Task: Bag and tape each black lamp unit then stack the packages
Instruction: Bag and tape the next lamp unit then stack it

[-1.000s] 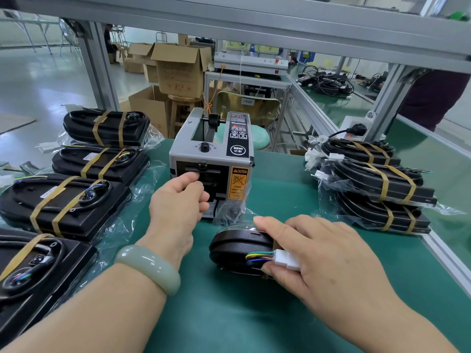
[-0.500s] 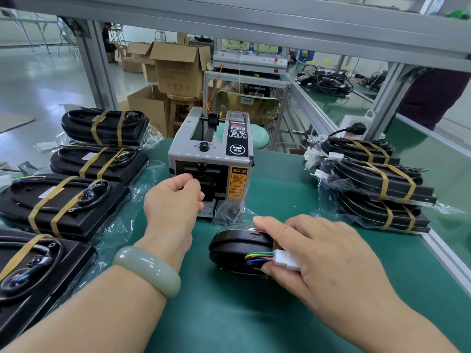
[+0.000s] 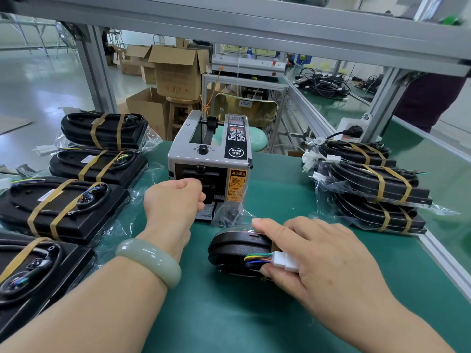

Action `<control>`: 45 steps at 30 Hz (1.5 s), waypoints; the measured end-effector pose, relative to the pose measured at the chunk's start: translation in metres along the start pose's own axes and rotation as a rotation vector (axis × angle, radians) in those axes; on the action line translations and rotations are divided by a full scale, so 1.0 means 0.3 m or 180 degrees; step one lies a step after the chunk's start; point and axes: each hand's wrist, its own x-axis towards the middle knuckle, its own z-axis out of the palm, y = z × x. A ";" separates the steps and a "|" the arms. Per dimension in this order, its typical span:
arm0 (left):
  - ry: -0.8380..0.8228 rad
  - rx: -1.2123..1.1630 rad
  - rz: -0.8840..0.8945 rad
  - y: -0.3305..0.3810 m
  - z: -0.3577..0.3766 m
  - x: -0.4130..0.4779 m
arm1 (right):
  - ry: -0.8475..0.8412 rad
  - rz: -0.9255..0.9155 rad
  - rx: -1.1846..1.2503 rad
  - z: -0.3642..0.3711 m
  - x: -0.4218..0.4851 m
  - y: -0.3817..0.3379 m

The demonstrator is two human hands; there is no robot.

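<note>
— How many finished packages are on the bench?

— Seven that I can count. Four lie in a left row (image 3: 61,207) on the green mat (image 3: 229,314), one behind another, each lamp in clear plastic with two tan tape bands across it. The nearest one is cut off by the edge of the view. Three more sit in a right stack (image 3: 377,182), one on top of another, also with two bands each.

— And the one being worked on?

— One lamp unit (image 3: 237,248), black, inside a clear bag (image 3: 228,215), lying on the mat just in front of the single tape dispenser (image 3: 211,159). The bag's loose end sticks up against the dispenser's front.

— Who has hold of it?

— The right hand (image 3: 318,256) grips it from the right side, with the forefinger stretched over the top and the thumb underneath. One white connector (image 3: 284,259) with its coloured wires is pinned between the fingers.

— And the other hand?

— The left hand (image 3: 175,200), with one pale green bracelet (image 3: 150,258) on the wrist, is at the dispenser's outlet with its fingers curled in. I can't tell whether it is pinching any tape, as the fingertips are hidden.

— Anything else?

— One black plug (image 3: 353,131) sits in a white socket behind the right stack.
</note>
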 end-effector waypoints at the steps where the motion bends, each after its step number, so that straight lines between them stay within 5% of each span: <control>1: -0.0033 0.0015 0.0031 -0.001 0.002 -0.002 | 0.0002 0.0001 -0.0004 0.000 0.000 0.000; 10: -0.0087 0.0078 -0.0036 0.010 0.014 -0.006 | 0.0025 -0.0010 -0.0018 -0.002 0.000 -0.001; 20: 0.0034 0.0198 0.0513 -0.027 -0.009 -0.003 | -0.0010 0.0010 -0.0047 0.001 -0.002 -0.001; 34: 0.0359 0.1800 0.1322 -0.014 -0.012 -0.014 | 0.0105 -0.0019 -0.0026 0.003 -0.004 -0.002; 45: 0.0362 0.1302 0.1256 -0.043 0.005 -0.021 | 0.0097 -0.0026 -0.0024 0.008 -0.005 0.001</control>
